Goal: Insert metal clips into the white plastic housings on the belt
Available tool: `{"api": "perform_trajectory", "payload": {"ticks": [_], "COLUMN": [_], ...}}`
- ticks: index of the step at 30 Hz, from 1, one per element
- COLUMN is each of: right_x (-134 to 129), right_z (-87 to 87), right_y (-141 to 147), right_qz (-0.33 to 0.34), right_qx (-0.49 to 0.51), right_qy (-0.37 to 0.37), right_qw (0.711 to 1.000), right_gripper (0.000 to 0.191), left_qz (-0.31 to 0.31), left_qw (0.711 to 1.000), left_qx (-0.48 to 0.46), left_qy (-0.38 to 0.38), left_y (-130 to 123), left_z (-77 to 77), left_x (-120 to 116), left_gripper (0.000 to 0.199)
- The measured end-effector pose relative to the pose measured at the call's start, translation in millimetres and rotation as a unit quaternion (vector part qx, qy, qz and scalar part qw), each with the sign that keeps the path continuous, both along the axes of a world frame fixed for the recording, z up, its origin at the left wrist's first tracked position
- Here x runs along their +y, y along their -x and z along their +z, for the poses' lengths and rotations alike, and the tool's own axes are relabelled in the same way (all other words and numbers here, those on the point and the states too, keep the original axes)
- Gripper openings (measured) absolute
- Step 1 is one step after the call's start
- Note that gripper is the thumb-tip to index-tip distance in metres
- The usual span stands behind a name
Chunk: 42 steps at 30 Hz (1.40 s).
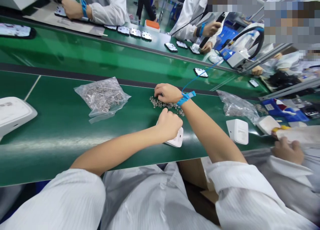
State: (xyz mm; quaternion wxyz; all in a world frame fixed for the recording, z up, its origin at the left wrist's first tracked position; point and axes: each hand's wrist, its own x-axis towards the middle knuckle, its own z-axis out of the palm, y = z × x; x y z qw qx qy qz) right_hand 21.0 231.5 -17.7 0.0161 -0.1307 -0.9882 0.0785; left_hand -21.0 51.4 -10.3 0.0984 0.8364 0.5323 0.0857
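Over a small white plastic case (178,139) on the green bench, my left hand (170,124) is closed, its fingers curled down. The hand hides most of the case, and whatever its fingertips pinch is out of sight. Just beyond it, my right hand (168,92) reaches into a loose pile of small metal screws (172,105). Its fingers are bent together at the pile's left end; what lies between them is hidden. A blue wrist strap (186,98) with a cord circles my right wrist.
Clear bags of screws lie left (103,96) and right (236,108). White cases stand at far left (15,115) and right (237,131). Beyond a dark rail runs a green conveyor (112,60) with a circuit-board unit (200,72). A co-worker's hand (287,151) is at right; others work opposite.
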Motion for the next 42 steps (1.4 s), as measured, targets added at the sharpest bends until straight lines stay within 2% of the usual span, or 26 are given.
{"api": "perform_trajectory", "payload": {"ticks": [3,6,10,14,16,18,21,25,28,29,31,33,35,38,42], "right_x": [2.7,3.8,2.8,-4.6,-14.7,-30.6,-65.8,-125.4,-162.8,-171.2,-181.0,-182.6,-179.6,-174.1,-169.2], "right_z": [-0.7,-6.9,-10.5,3.0,11.9,16.9,12.5,-8.7,-21.3,-23.7,-26.9,-29.9,-33.9,-40.2,-41.9], "right_y": [9.3,16.8,17.8,2.8,-14.2,-38.5,-83.7,-133.2,-148.0,-149.1,-148.0,-144.4,-140.2,-135.2,-132.1], "right_qz": [-0.010,0.003,-0.038,-0.077,-0.114,-0.189,-0.321,-0.428,-0.461,-0.462,-0.443,-0.399,-0.356,-0.334,-0.345], "right_qx": [0.002,-0.021,-0.015,0.043,0.123,0.241,0.362,0.394,0.408,0.406,0.390,0.374,0.371,0.370,0.370], "right_qy": [0.023,0.036,0.014,0.010,0.032,0.058,0.077,0.153,0.198,0.190,0.157,0.132,0.121,0.118,0.139], "right_qw": [1.000,0.999,0.999,0.996,0.985,0.950,0.872,0.799,0.762,0.765,0.792,0.826,0.849,0.859,0.851], "right_gripper": [0.026,0.016,0.013,0.013,0.016,0.022,0.020,0.013,0.013,0.012,0.008,0.007,0.007,0.007,0.007], "left_qz": [-0.004,-0.002,0.001,0.006,0.008,0.009,0.007,0.007,-0.009,-0.017,-0.030,-0.035,-0.040,-0.045,-0.052], "left_qw": [1.000,1.000,1.000,1.000,1.000,1.000,1.000,0.998,0.996,0.995,0.992,0.990,0.988,0.985,0.983], "left_qx": [-0.003,-0.002,0.002,0.011,0.015,0.018,0.025,0.053,0.088,0.099,0.118,0.134,0.148,0.160,0.166], "left_qy": [-0.003,-0.007,-0.008,-0.011,-0.010,-0.006,0.006,0.017,-0.005,-0.015,-0.028,-0.031,-0.034,-0.048,-0.059], "left_y": [0.7,0.8,-0.1,-0.6,1.0,4.4,10.8,14.6,12.5,11.4,9.5,8.4,8.3,8.6,8.8], "left_z": [-0.4,-1.7,-2.9,-3.1,-1.9,0.9,6.9,11.4,9.7,8.7,7.1,6.7,7.0,7.2,6.8], "left_x": [0.1,0.6,0.8,0.8,1.3,2.1,3.8,6.6,7.8,7.9,7.7,7.5,7.4,6.7,6.3], "left_gripper": [0.016,0.016,0.015,0.014,0.013,0.014,0.018,0.020,0.021,0.022,0.023,0.025,0.027,0.029,0.030]}}
